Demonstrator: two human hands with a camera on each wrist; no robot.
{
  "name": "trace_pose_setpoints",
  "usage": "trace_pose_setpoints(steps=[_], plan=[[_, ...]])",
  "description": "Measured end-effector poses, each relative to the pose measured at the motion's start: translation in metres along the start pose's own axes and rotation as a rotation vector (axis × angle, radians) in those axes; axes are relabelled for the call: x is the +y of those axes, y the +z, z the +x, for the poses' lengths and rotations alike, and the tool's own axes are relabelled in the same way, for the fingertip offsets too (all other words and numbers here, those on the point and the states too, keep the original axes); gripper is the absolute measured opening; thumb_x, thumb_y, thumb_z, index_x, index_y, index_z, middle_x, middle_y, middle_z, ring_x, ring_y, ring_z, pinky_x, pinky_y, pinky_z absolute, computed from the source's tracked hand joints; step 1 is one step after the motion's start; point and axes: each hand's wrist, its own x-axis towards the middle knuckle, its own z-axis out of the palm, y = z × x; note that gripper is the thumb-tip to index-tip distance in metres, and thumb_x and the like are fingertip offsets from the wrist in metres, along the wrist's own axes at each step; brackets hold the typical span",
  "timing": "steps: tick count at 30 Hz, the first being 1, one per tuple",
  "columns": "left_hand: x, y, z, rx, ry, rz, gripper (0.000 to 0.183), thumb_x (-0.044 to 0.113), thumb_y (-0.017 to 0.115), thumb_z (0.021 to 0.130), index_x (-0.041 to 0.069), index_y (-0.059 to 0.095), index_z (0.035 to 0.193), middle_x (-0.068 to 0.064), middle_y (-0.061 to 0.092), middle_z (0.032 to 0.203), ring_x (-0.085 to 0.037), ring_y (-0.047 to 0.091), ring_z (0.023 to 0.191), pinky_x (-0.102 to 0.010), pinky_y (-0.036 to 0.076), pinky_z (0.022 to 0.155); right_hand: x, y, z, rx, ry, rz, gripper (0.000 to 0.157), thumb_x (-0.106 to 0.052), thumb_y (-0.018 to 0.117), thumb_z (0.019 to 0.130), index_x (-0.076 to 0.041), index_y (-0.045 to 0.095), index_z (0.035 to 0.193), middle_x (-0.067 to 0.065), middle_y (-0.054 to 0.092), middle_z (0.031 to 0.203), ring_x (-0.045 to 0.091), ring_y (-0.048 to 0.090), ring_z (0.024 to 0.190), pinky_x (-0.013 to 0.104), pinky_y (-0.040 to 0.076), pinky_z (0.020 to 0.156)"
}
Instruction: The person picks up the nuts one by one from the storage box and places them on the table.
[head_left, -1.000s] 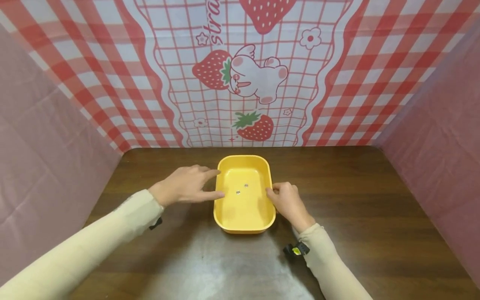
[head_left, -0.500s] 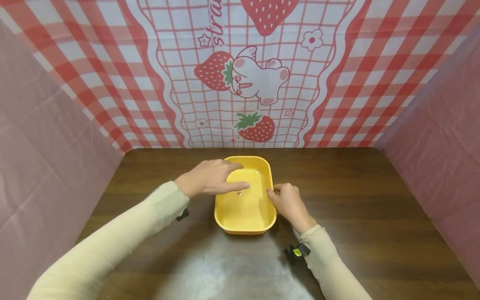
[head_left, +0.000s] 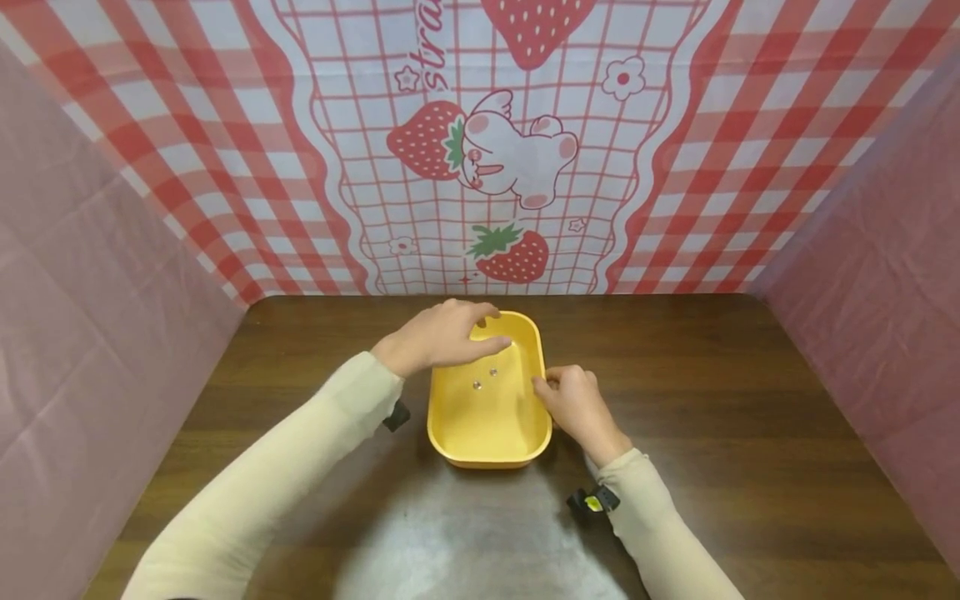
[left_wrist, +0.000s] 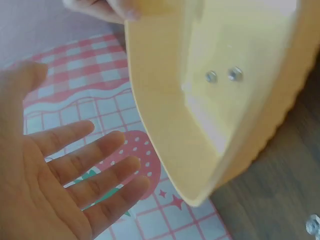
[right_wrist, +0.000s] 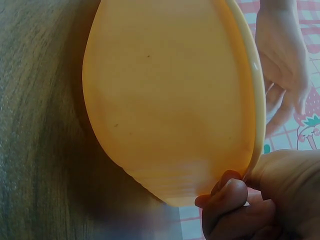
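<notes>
A yellow rectangular bin (head_left: 491, 429) with rounded corners stands on the table. Two small metal nuts, one (head_left: 477, 385) nearer and one (head_left: 493, 372) farther, lie on its floor. My left hand (head_left: 442, 335) hovers over the bin's far left corner, fingers spread and holding nothing; the left wrist view shows its bare palm (left_wrist: 45, 195). On the right side, my right hand (head_left: 577, 404) pinches the bin's rim, with the thumb inside and curled fingers (right_wrist: 232, 197) against the outer wall.
Another small metal piece (left_wrist: 313, 225) lies on the dark wooden table (head_left: 675, 467) outside the bin, at the edge of the left wrist view. A red-checked strawberry cloth (head_left: 517, 167) hangs behind the table, and pink cloth (head_left: 885, 250) walls the sides.
My left hand has moved right from beside the bin's left rim to over the bin, then toward its far end. The right hand keeps its pinch on the rim; the bin has stayed put.
</notes>
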Motion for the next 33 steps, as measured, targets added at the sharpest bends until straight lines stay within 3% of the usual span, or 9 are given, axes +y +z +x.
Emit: trace_pose_setpoints(steps=[10, 17, 23, 29, 33], plan=[[-0.006, 0.010, 0.015, 0.037, -0.022, -0.088, 0.049, 0.036, 0.065, 0.099, 0.006, 0.062, 0.137, -0.013, 0.071, 0.125, -0.029, 0.070, 0.112, -0.043, 0.059, 0.092, -0.002, 0.001, 0.002, 0.009, -0.030, -0.008, 0.025, -0.020, 0.064, 0.098, 0.001, 0.078, 0.100, 0.006, 0.068, 0.064, 0.012, 0.057, 0.043, 0.027, 0.050, 0.044], [-0.005, 0.021, 0.023, -0.002, -0.083, -0.085, 0.041, 0.030, 0.065, 0.100, 0.006, 0.064, 0.134, -0.012, 0.072, 0.122, -0.024, 0.069, 0.110, -0.039, 0.059, 0.093, -0.002, 0.000, 0.003, 0.007, -0.029, -0.017, 0.025, -0.020, 0.063, 0.097, -0.001, 0.079, 0.099, 0.005, 0.067, 0.063, 0.012, 0.057, 0.043, 0.027, 0.050, 0.044], [-0.008, 0.030, 0.031, 0.020, -0.138, -0.124, 0.038, 0.023, 0.070, 0.097, 0.002, 0.068, 0.128, -0.013, 0.075, 0.114, -0.022, 0.070, 0.092, -0.036, 0.059, 0.087, -0.002, -0.001, 0.005, 0.003, -0.032, -0.024, 0.026, -0.020, 0.062, 0.098, 0.000, 0.078, 0.101, 0.005, 0.067, 0.063, 0.012, 0.057, 0.043, 0.027, 0.050, 0.044], [-0.007, 0.044, 0.036, -0.014, -0.131, -0.037, 0.034, 0.020, 0.073, 0.094, -0.001, 0.072, 0.121, -0.014, 0.074, 0.122, -0.028, 0.069, 0.112, -0.039, 0.054, 0.103, -0.001, -0.001, 0.002, 0.000, -0.017, -0.012, 0.026, -0.020, 0.063, 0.098, 0.001, 0.078, 0.103, 0.008, 0.070, 0.068, 0.012, 0.059, 0.045, 0.027, 0.051, 0.045], [-0.003, 0.051, 0.037, -0.044, -0.149, 0.011, 0.030, 0.017, 0.075, 0.091, 0.001, 0.075, 0.116, -0.012, 0.074, 0.121, -0.029, 0.068, 0.116, -0.038, 0.054, 0.103, 0.000, 0.000, 0.000, 0.015, -0.022, -0.018, 0.025, -0.020, 0.064, 0.098, 0.000, 0.078, 0.102, 0.008, 0.071, 0.069, 0.012, 0.059, 0.046, 0.026, 0.051, 0.046]])
